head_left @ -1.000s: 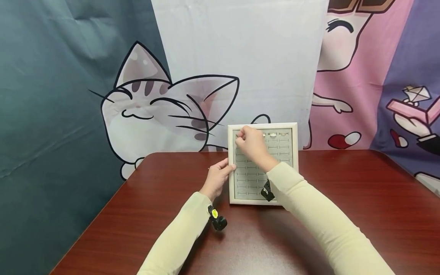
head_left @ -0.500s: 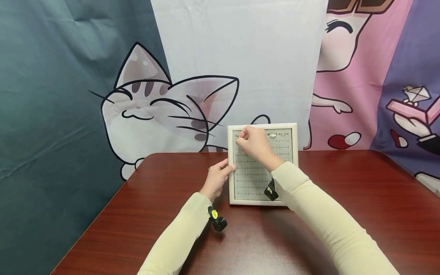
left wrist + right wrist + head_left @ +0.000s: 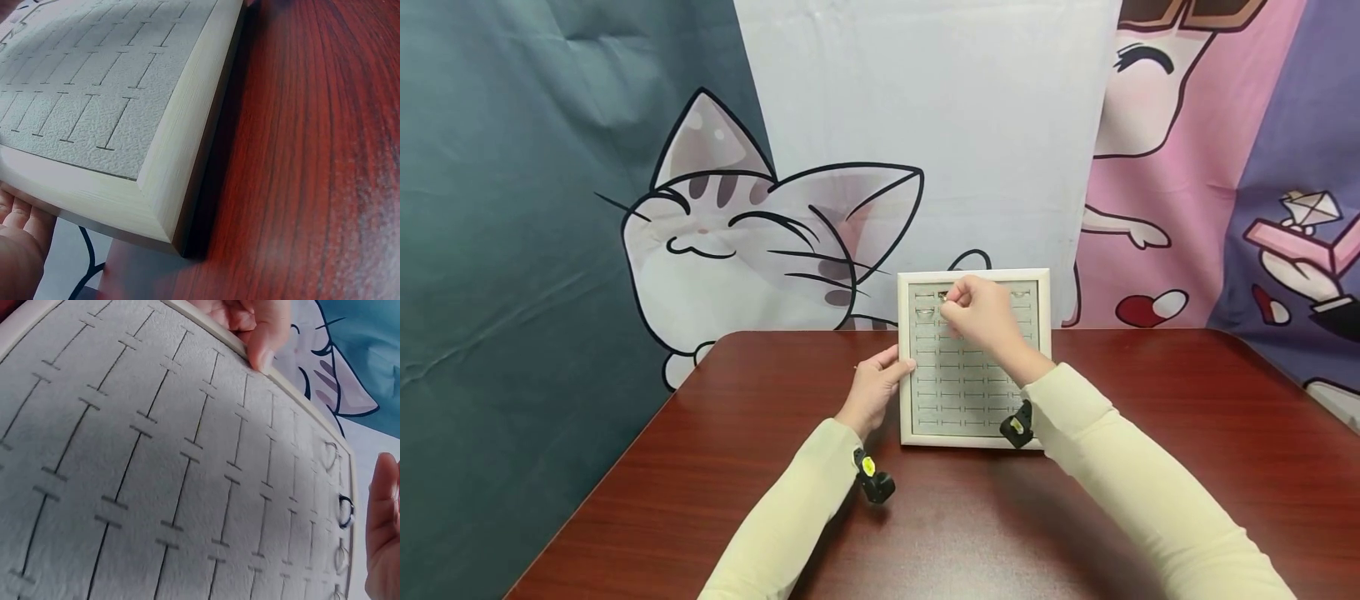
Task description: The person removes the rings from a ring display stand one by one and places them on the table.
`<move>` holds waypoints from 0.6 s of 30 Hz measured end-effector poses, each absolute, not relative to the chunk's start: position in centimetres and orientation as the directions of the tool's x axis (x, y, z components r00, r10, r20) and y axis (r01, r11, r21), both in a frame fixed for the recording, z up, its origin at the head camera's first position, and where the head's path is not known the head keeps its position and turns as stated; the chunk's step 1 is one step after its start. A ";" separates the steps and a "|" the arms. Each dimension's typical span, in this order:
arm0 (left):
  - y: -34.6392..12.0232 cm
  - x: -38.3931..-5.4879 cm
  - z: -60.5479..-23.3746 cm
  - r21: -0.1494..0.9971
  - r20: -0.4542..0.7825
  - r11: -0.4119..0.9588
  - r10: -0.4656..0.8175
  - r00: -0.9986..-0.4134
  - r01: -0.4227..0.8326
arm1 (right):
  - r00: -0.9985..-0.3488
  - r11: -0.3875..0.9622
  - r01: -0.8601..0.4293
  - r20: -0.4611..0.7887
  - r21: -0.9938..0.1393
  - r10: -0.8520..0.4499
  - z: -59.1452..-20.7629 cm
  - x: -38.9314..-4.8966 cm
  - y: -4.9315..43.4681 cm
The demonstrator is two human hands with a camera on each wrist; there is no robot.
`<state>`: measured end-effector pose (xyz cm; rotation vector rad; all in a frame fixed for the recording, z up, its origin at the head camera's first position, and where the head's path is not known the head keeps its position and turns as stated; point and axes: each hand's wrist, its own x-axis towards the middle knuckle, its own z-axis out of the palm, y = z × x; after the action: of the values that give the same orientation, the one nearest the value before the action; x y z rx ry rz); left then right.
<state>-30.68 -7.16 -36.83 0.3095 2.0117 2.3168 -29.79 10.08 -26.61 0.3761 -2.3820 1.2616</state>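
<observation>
Near the middle of the table's [image 3: 1112, 383] far edge, we hold a framed board [image 3: 958, 408] tilted up to face us, its top reaching above the table edge in the head view. Our left hand [image 3: 871, 385] grips the board by its left edge, thumb on the front of the frame and fingers behind. Our right hand [image 3: 981, 310] is at the board's top edge, left of the middle, its fingers bent and the thumb close to the forefinger. The tips are right by a dark ring [image 3: 345, 511] in the top row; whether they pinch it we cannot tell. Just below the board's top left corner, a pale ring [image 3: 925, 311] sits in the second row. Along the top edge, past the dark ring, we see two more rings [image 3: 340, 557], and near the top right corner another small ring [image 3: 1019, 293].
</observation>
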 end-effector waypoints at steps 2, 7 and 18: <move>-7.1 -30.7 -36.8 0.985 0.114 -0.145 0.174 -0.978 0.090 | -0.877 0.554 -0.420 0.479 -0.719 -0.042 -26.6 -29.4 10.6; -7.1 -30.6 -36.9 0.987 0.111 -0.137 0.172 -0.979 0.087 | -0.881 0.580 -0.408 0.471 -0.705 -0.047 -27.0 -28.1 12.0; -7.1 -30.7 -37.0 0.983 0.118 -0.156 0.166 -0.979 0.092 | -0.888 0.609 -0.378 0.459 -0.697 -0.025 -28.6 -25.5 15.3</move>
<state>-30.66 -7.13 -36.97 0.3074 2.0086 2.3317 -25.50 15.32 -28.62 0.3214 -2.4307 1.1891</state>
